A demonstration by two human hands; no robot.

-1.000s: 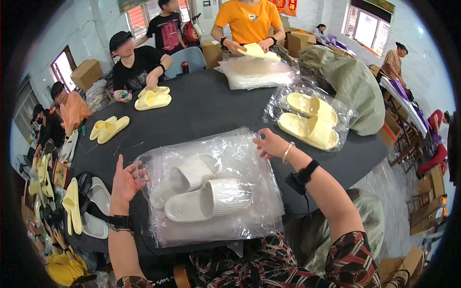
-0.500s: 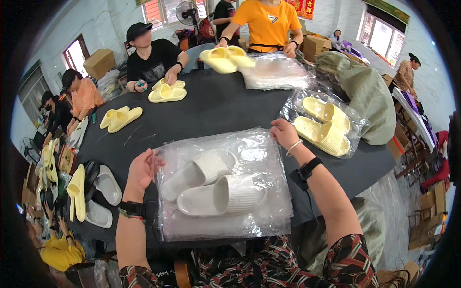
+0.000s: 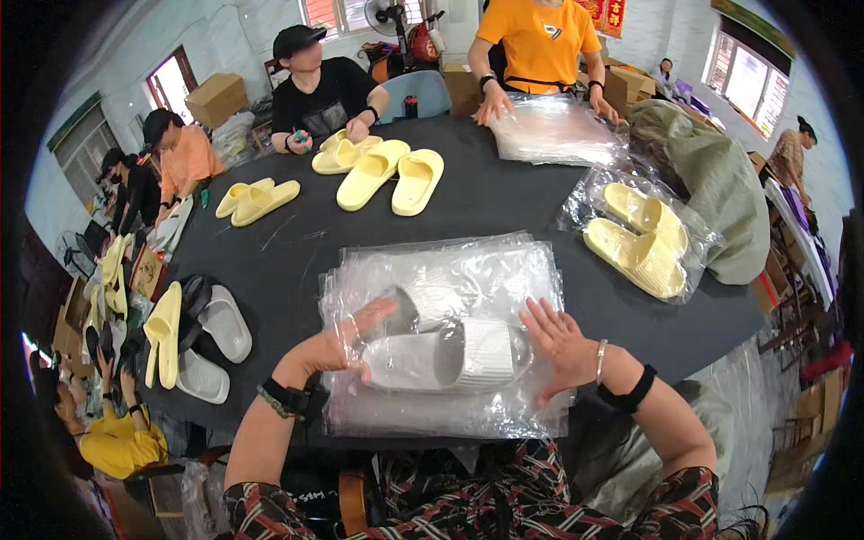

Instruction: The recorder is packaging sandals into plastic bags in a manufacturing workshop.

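A pair of pale grey slide slippers (image 3: 486,355) lies inside a clear plastic bag (image 3: 432,400), on top of a stack of similar bags at the table's near edge. My left hand (image 3: 346,340) is at the toe-open left side of the pair, fingers stretched out over the plastic. Flat and spread, my right hand (image 3: 562,346) rests on the bag by the right end of the slippers. Neither hand grips anything. To the right, a yellow slipper pair (image 3: 637,256) sits in another clear bag.
The black table (image 3: 450,216) holds loose yellow slippers (image 3: 373,173) at its far side. Grey slippers (image 3: 223,324) lie at the left. Across the table, a person in orange (image 3: 540,45) touches a bag stack (image 3: 562,135). A greenish sack (image 3: 711,189) drapes the right edge.
My hands have come inward from the bag's upper corners to both sides of the grey slippers. The person in orange has set a yellow pair down and now touches the far bag stack.
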